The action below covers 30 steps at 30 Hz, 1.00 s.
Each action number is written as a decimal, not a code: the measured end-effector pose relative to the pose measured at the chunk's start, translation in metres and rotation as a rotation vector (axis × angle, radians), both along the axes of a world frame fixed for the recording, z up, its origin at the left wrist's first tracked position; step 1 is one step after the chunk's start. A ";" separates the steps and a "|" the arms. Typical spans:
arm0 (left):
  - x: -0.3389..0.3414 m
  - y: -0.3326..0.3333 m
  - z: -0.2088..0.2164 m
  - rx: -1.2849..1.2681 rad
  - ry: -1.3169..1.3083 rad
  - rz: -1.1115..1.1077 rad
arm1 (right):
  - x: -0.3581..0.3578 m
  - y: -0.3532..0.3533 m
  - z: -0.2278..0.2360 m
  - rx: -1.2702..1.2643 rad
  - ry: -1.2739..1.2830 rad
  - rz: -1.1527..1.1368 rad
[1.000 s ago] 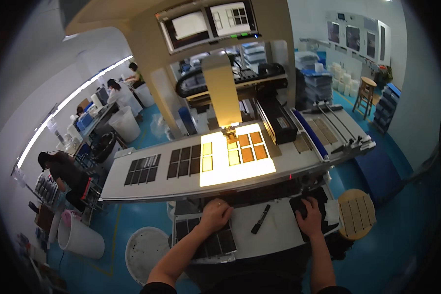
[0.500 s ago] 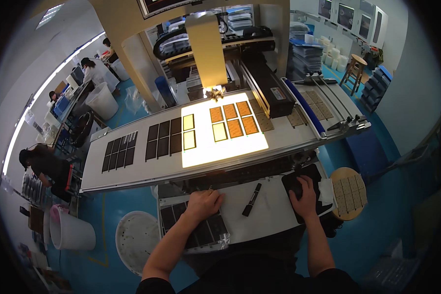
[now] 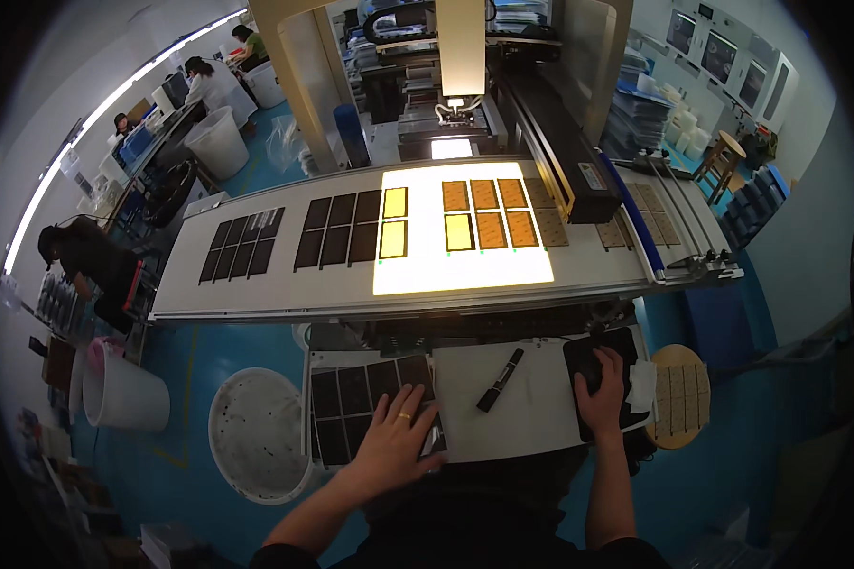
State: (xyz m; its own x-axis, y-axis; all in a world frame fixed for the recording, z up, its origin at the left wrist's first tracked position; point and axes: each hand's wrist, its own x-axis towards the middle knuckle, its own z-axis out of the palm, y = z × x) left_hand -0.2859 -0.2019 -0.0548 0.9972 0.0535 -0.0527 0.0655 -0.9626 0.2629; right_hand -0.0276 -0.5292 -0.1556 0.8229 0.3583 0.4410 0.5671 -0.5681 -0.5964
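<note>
My left hand (image 3: 399, 438) lies with fingers spread over a dark gridded sheet (image 3: 330, 403) on the left of the small white desk (image 3: 503, 438). One finger wears a ring. My right hand (image 3: 601, 394) is curved over a black computer mouse (image 3: 586, 373), which rests on a black mouse pad (image 3: 626, 346). Between the hands lies a black marker (image 3: 500, 381) with a pale band, set at a slant and touched by neither hand.
Beyond the desk, a long white machine table (image 3: 342, 294) carries dark and orange-brown rectangular panels, some brightly lit. A machine head (image 3: 458, 109) hangs behind the lit patch. Left stands a round white bin (image 3: 223, 431); right, a round stool (image 3: 669, 431) bears a gridded sheet.
My left hand has gone from loosely curled at the sheet's far edge to spread over its near right part. My right hand stays on the mouse. The machine head has moved farther back.
</note>
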 end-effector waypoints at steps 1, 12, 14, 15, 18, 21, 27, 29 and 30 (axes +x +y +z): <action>-0.003 -0.005 -0.003 -0.028 0.071 0.015 | 0.000 0.000 0.000 -0.012 -0.015 -0.009; -0.014 -0.025 -0.018 -0.159 -0.140 0.009 | -0.002 -0.001 0.002 -0.049 0.059 0.016; -0.015 -0.024 -0.019 -0.181 -0.138 0.092 | -0.004 -0.001 0.005 -0.033 0.052 0.031; -0.014 -0.025 -0.020 -0.248 -0.243 0.123 | -0.005 -0.001 0.007 0.005 -0.007 -0.023; -0.020 -0.024 -0.023 -0.323 -0.275 0.100 | -0.013 0.002 0.017 0.002 -0.123 -0.011; -0.027 -0.025 -0.023 -0.378 -0.340 0.094 | -0.035 0.015 0.029 0.060 -0.148 -0.045; -0.026 -0.041 -0.011 -0.384 -0.479 -0.035 | -0.099 0.064 0.045 0.330 0.511 0.502; -0.024 -0.046 -0.010 -0.373 -0.510 -0.016 | -0.118 0.082 0.046 0.208 0.796 0.725; -0.023 -0.049 -0.011 -0.374 -0.509 -0.033 | -0.128 0.090 0.046 0.138 0.878 0.803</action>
State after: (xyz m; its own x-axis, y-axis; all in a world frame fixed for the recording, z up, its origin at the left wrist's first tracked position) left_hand -0.3093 -0.2510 -0.0656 0.9029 0.0924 0.4198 -0.1843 -0.7990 0.5724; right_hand -0.1555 -0.4396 -0.1098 0.4253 0.9011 -0.0840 0.0992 -0.1387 -0.9854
